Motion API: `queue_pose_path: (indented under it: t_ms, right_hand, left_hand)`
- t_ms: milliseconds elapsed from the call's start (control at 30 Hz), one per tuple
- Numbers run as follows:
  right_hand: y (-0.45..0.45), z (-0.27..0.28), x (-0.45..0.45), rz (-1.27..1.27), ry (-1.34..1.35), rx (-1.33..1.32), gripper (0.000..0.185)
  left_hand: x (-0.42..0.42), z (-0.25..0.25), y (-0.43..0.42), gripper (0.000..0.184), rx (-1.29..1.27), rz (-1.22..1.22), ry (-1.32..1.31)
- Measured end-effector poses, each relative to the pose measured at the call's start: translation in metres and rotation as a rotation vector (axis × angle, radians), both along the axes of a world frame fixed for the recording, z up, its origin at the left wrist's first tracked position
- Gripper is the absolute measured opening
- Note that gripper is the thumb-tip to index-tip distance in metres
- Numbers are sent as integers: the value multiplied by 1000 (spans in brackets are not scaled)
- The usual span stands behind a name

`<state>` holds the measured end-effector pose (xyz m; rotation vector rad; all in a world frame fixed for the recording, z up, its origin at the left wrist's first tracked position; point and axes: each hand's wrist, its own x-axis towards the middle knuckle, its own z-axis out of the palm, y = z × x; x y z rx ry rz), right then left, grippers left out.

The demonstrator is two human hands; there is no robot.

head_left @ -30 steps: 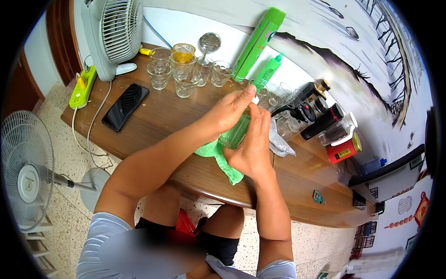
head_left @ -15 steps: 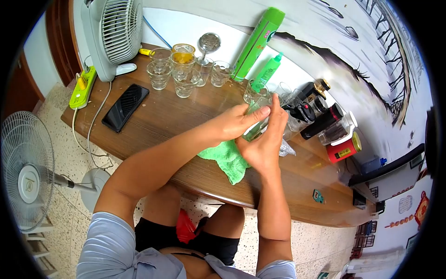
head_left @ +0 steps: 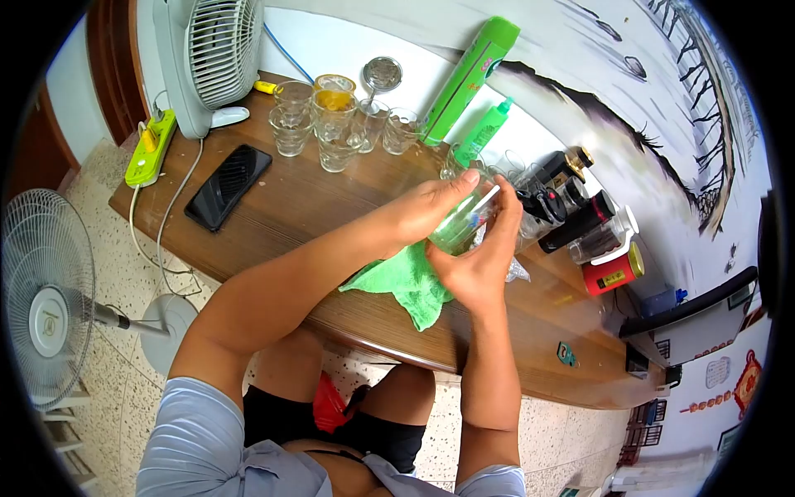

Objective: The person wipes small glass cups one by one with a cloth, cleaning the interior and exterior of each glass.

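Between my two hands is a clear glass [head_left: 460, 228], tilted, with a greenish look through its wall and a pale strip near its upper edge. My left hand [head_left: 426, 214] curls around its left side, thumb up by the rim. My right hand [head_left: 479, 263] is wrapped around the other side, thumb low and fingers partly hidden behind the glass. A green cloth [head_left: 407, 286] is spread below my hands by the table's front edge; whether it touches the left hand cannot be made out. Several glass tumblers [head_left: 334, 149] stand together further back.
A black phone [head_left: 228, 188] lies on the wooden table [head_left: 281, 240] at left, near a box fan [head_left: 222, 58] and a green power strip [head_left: 151, 147]. Behind my hands stand a green bottle [head_left: 484, 131], a tall green can [head_left: 472, 80], a dark flask [head_left: 577, 221] and a red tin [head_left: 613, 272].
My hands have turned the glass, and more of its side now shows between them. The right hand's fingers have bent around it. The green cloth has shifted slightly.
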<state>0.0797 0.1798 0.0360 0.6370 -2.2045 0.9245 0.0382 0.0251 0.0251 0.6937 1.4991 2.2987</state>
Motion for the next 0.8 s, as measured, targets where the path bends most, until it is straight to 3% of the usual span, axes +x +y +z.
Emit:
queue_pose_path:
  t_ms: [67, 200, 333, 467, 667, 800]
  right_hand:
    - [-6, -2, 1, 23, 64, 107, 107]
    - [-12, -9, 3, 122, 52, 224, 110]
    - [-13, -9, 5, 185, 90, 212, 114]
    - [-10, 0, 6, 209, 59, 123, 115]
    - [-9, -2, 7, 77, -34, 112, 106]
    - [-5, -5, 1, -49, 84, 98, 105]
  left_hand:
    - [-7, -12, 7, 76, -40, 145, 150]
    - [-8, -5, 0, 79, -202, 340, 164]
    - [-5, 5, -6, 79, -13, 222, -85]
    - [-22, -5, -7, 82, 302, -147, -279]
    - [-20, -8, -7, 88, 157, -80, -217]
    - [-3, 2, -1, 82, -19, 33, -135]
